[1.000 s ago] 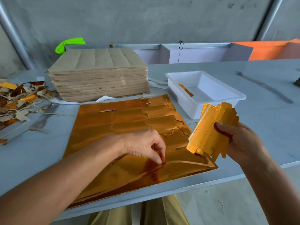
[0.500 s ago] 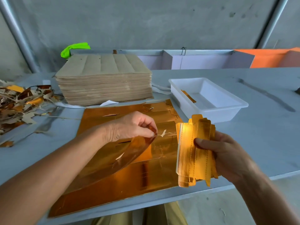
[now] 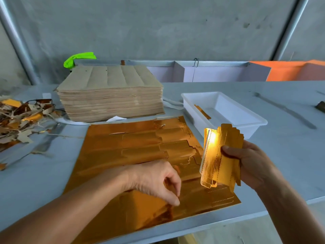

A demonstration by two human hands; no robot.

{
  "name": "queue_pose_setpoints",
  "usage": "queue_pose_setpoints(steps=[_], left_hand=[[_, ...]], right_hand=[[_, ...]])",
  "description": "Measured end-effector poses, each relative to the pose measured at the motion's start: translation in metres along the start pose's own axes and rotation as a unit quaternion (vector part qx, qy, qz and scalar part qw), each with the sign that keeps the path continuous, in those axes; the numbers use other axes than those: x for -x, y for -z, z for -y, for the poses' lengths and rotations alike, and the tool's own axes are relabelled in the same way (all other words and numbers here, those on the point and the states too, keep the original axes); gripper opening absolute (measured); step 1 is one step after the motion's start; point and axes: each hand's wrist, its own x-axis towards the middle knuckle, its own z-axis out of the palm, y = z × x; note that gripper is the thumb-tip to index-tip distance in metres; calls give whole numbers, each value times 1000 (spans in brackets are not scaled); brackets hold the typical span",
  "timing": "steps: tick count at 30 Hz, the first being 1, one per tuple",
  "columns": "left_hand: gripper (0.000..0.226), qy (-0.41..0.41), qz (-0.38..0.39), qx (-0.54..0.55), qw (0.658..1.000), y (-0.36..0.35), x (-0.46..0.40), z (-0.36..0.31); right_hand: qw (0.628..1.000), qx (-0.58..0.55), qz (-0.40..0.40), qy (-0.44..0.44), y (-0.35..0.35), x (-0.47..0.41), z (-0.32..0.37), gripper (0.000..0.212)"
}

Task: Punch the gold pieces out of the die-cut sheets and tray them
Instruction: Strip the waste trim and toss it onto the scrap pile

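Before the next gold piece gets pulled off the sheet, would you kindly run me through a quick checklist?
1. Left hand on the gold sheet, fingertips pinching near its front: ok.
2. Piece actually gripped between those fingertips: cannot tell.
3. Right hand holds the stack of punched pieces firmly: ok.
4. White tray within reach, room inside: ok.
5. Sheet lies flat on the table: ok.

Before us on the grey bench [image 3: 281,155] lies the gold die-cut sheet [image 3: 137,147]; behind it the brown paper stack [image 3: 110,95], the white plastic tray [image 3: 226,110] to its right, the torn scrap pile [image 3: 19,118] far left.
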Motion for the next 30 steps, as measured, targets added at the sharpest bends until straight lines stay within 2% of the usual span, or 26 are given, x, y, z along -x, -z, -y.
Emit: queue_pose_setpoints(steps=[5,6,8,10,11,14,19,23,28,30], left_hand=[[24,5,12,110,994,7,-11,15],[25,15,-6,135,991,13,-14,22],[23,51,-106,139,983,29,-26,40],[18,126,-236,24,963,49,-46,64],[18,171,-291,-55,940,58,-58,74],[30,256,-385,-177,869,77,-94,104],[48,318,-389,-240,831,91,-146,142],[54,371,-361,-258,815,101,-165,163],[14,350,-345,-291,821,111,-168,167],[10,340,-358,-292,819,113,-162,166]], right_hand=[[999,19,-23,-23,-23,-30,2,31],[999,21,-23,-27,-26,-37,2,30],[999,21,-30,-28,-28,-52,2,27],[999,25,-40,-24,-29,-64,0,24],[998,23,-44,-23,-30,-69,-2,24],[998,15,-48,-35,-31,-83,-8,30],[998,5,-46,-50,-33,-103,-16,33],[998,18,-33,-48,-35,-119,-15,31],[998,44,-20,-31,-46,-130,-12,28],[998,43,-23,-33,-51,-134,-11,29]])
